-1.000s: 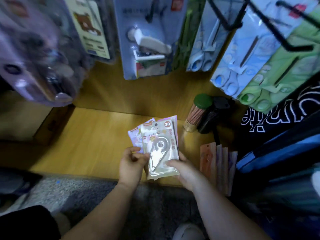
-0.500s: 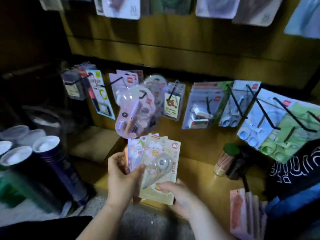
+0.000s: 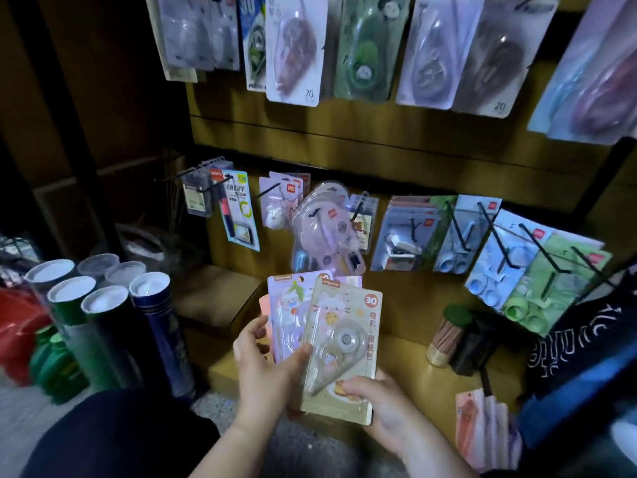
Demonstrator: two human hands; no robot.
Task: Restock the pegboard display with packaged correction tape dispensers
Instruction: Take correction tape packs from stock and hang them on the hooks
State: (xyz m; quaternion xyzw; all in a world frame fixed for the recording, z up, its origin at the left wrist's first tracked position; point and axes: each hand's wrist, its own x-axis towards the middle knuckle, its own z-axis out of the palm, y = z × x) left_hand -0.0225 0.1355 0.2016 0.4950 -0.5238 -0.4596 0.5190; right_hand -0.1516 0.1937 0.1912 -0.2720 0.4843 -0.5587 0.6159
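My left hand (image 3: 263, 370) grips the fanned packs (image 3: 287, 305), thumb pressed on their front. My right hand (image 3: 386, 401) pinches the cream correction tape pack (image 3: 344, 343) at its 5 o'clock corner, below the pegboard (image 3: 344, 146).

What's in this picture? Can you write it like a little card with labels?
Place: shop display wall with hooks
Cream pack: front of the fan, cartoon cat, number 30, not hung yet
Purple pack: just behind the cream one
Left hand: grips the purple pack and those behind it
Right hand: pinches the cream pack's bottom edge
Up high: hanging tape packs
Left side: lidded tubes standing together
Right side: green-lidded jar of sticks
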